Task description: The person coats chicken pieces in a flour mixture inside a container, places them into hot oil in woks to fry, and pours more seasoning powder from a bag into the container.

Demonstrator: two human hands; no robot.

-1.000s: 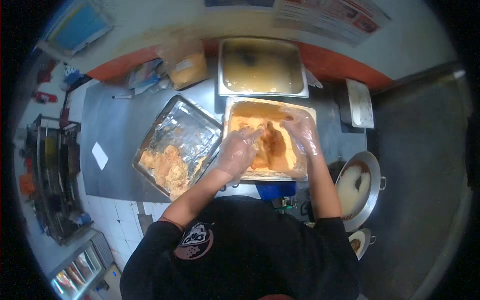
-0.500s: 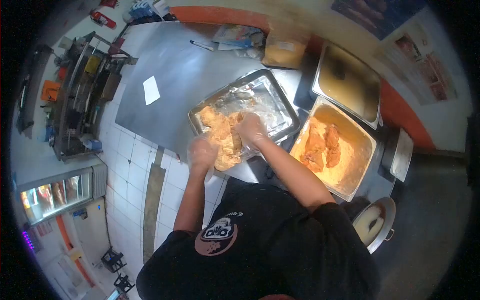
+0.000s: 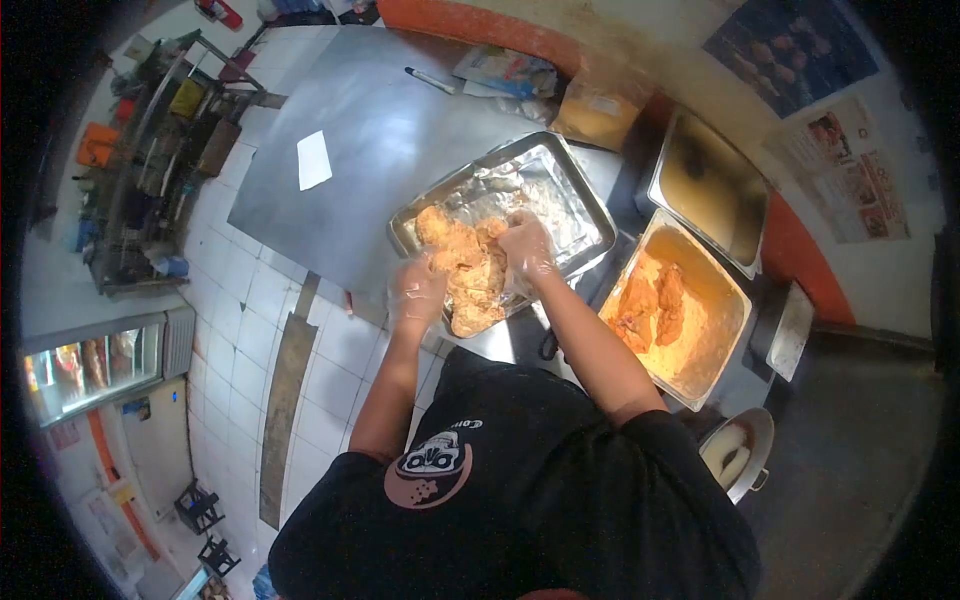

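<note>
Breaded chicken pieces (image 3: 465, 265) lie heaped in the left part of a foil-lined metal tray (image 3: 575, 190). My left hand (image 3: 418, 290), in a clear plastic glove, is closed at the heap's left side, on the edge of a piece. Also gloved, my right hand (image 3: 527, 245) is closed at the right side of the same heap. The fingertips of both are partly hidden. Right of the tray, a deep pan (image 3: 722, 335) of orange-yellow flour holds reddish coated chicken pieces (image 3: 650, 305).
Behind the flour pan is a metal pan (image 3: 715, 185) of yellowish liquid. A round pan (image 3: 735, 455) sits at the lower right, near a narrow metal container (image 3: 790, 330). A bag (image 3: 597, 108), a marker (image 3: 430, 80) and white paper (image 3: 314, 160) lie on the steel table (image 3: 275, 210).
Both hands have left the flour pan and moved left to the breaded chicken in the foil-lined tray. The view has turned left, and reddish pieces now show uncovered in the flour.
</note>
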